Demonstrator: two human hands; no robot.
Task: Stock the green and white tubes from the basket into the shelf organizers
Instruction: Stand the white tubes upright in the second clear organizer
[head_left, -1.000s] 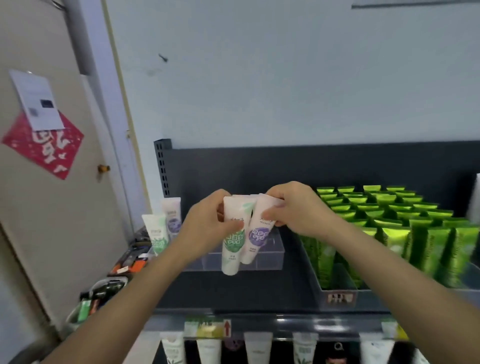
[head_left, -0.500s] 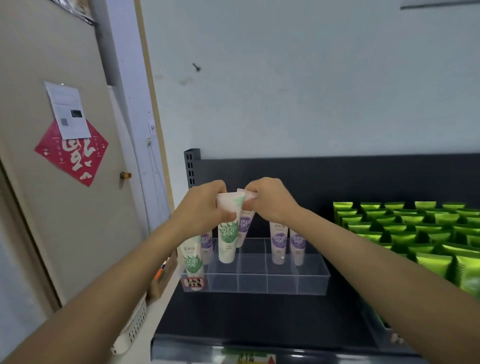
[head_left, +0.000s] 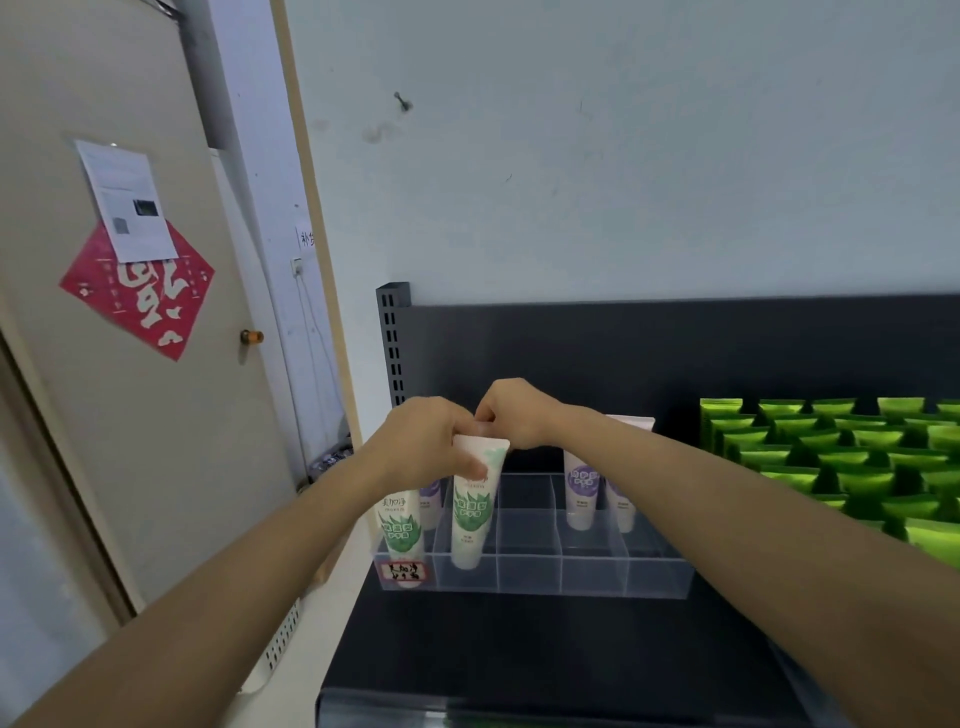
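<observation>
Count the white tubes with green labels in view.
2. One green-labelled tube stands in the clear organizer's front-left compartment; the second tube is in the left hand's grip, its lower end in the next compartment rightward. Others may be hidden.

This is a shop, seen at a stocked display shelf. A clear organizer (head_left: 535, 574), split into compartments, sits on a dark metal shelf (head_left: 519, 649) and has a handwritten red-edged label (head_left: 402, 571) on its front left corner. In it stand green and white tubes (head_left: 400, 525) and purple and white tubes (head_left: 581, 493). To the right of the organizer, green tubes (head_left: 857, 457) stand in tight rows. Behind it, to the left, rises a slotted upright (head_left: 393, 338). Further left is a door (head_left: 156, 441) with a red paper decoration (head_left: 140, 296) and a printed notice (head_left: 127, 200).
</observation>
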